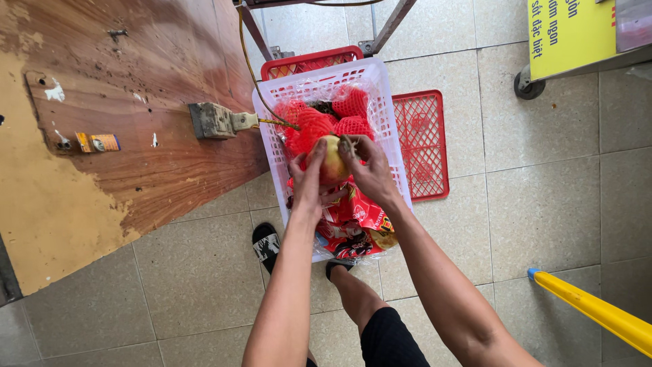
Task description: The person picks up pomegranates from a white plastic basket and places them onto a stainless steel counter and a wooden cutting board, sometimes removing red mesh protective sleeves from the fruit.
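Note:
Both my hands hold a round yellow-pink fruit over a white plastic basket. My left hand cups its left side with the fingers closed around it. My right hand grips its right side and top. Red foam net sleeves, some with fruit inside, fill the far part of the basket. Red printed snack packets lie in the near part, under my wrists.
A red crate and a flat red grid lid lie behind and right of the basket on the tiled floor. A worn wooden board with a plug block and yellow cord is at left. A yellow handle is at right.

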